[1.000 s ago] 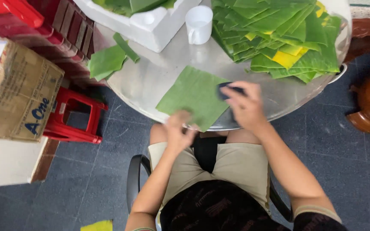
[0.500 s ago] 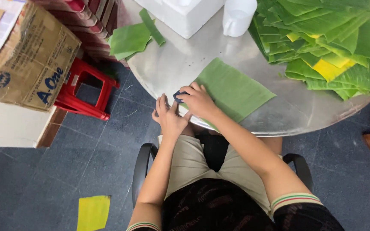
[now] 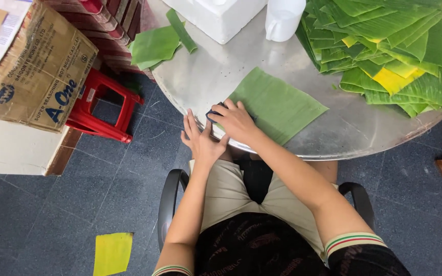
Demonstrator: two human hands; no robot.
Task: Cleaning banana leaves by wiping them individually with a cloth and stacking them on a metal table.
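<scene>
The person sits on a chair (image 3: 172, 197) pulled up to the edge of a round metal surface (image 3: 216, 76), with one cut rectangle of banana leaf (image 3: 277, 105) laid flat right at the near rim, where both arms reach it easily. The right hand (image 3: 236, 121) is curled over a small dark pad or cloth (image 3: 212, 113) and presses it down on the leaf's near-left corner; most of that pad is hidden under the fingers, so I cannot tell just what it is. The left hand (image 3: 200, 140) lies open and flat, fingers spread, at the rim just beside the right one, seemingly bracing the leaf's edge so it does not slide. A big stack of cut banana leaves (image 3: 384, 51) sits at the far right of the surface, well apart from the single leaf, which keeps a working space around it. A white plastic jug (image 3: 284, 19) and a white foam box (image 3: 221, 18) stand behind, and loose leaf scraps (image 3: 154, 45) hang over the left edge. A red plastic stool (image 3: 101, 110) and a cardboard box (image 3: 37, 71) stand off to the left, with a yellow scrap (image 3: 112, 253) on the floor.
</scene>
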